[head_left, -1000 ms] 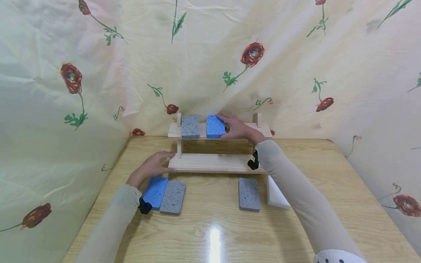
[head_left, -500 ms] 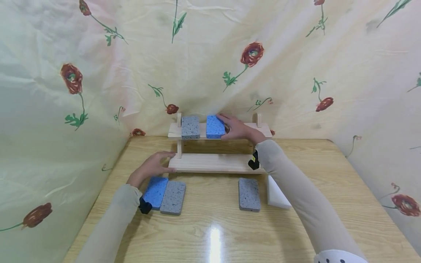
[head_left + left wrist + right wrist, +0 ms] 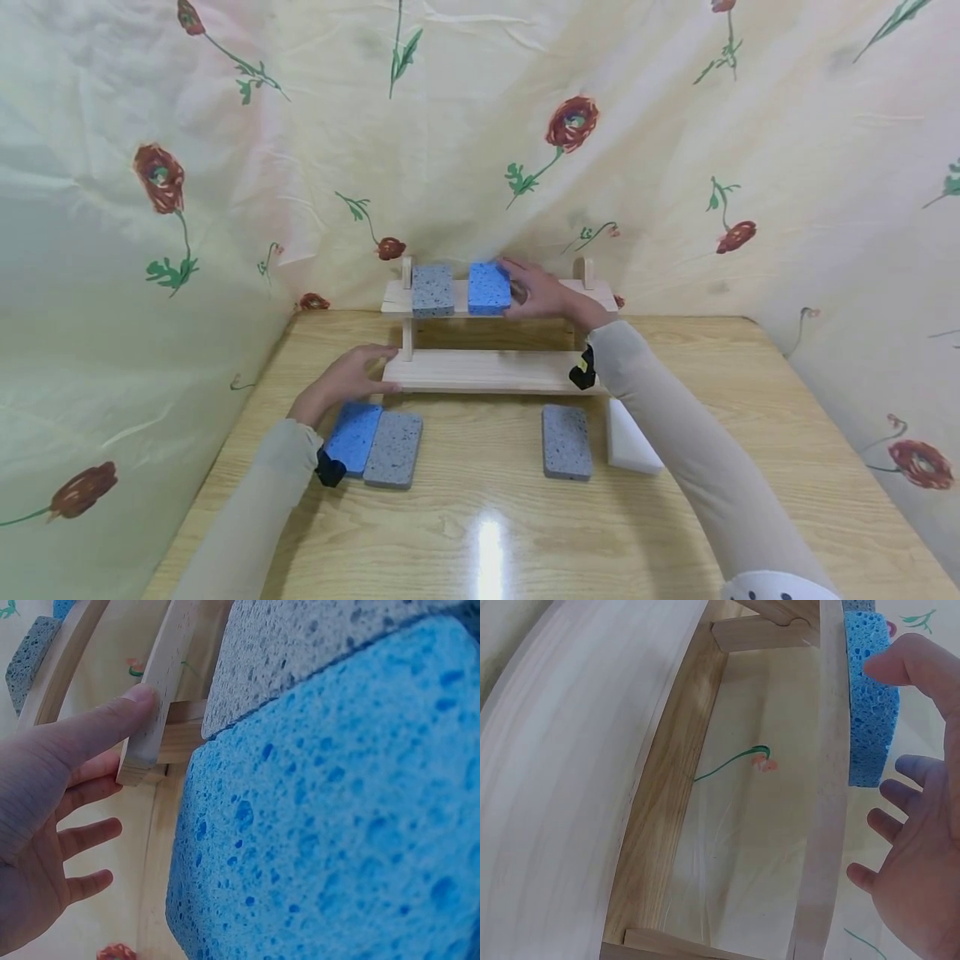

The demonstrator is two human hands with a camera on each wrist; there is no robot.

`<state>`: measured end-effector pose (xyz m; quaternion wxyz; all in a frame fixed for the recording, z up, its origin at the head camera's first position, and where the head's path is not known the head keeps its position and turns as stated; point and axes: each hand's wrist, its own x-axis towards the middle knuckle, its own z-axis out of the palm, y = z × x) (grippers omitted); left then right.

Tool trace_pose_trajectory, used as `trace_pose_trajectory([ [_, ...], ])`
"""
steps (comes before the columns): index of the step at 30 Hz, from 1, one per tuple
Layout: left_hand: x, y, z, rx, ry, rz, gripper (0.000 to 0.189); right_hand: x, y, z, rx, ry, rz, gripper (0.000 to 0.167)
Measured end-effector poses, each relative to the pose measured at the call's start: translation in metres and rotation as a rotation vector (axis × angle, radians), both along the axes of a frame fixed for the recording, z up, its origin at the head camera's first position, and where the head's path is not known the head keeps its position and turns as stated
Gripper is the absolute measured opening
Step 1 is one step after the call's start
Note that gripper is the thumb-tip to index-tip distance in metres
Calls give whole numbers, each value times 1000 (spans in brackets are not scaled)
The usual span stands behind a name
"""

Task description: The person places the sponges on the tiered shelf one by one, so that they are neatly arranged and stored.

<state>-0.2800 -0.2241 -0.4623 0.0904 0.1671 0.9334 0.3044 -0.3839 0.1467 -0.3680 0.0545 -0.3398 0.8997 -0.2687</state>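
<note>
In the head view, pinching the blue sponge [image 3: 486,290] near the middle of the wooden shelf [image 3: 495,371]'s top tier, with right hand [image 3: 536,290] thumb and forefinger; gripping the shelf's lower left end with the left hand [image 3: 348,377]; apparently settling the sponge beside, not touching, the gray sponge [image 3: 432,290] toward the shelf's left; next probably needing a release without dragging, then a reach for pieces before the shelf, on the counter [image 3: 420,542]; in the left wrist view, pressing thumb against shelf, outer fingers spread; in the right wrist view, touching sponge with thumb, outer fingers spread; cannot tell how firmly.
</note>
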Motion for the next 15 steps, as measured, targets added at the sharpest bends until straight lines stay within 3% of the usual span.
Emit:
trace_pose_trajectory([
  [15,-2,0,0,-7,-26,14,75,19,16,2,-14,126,18,104],
])
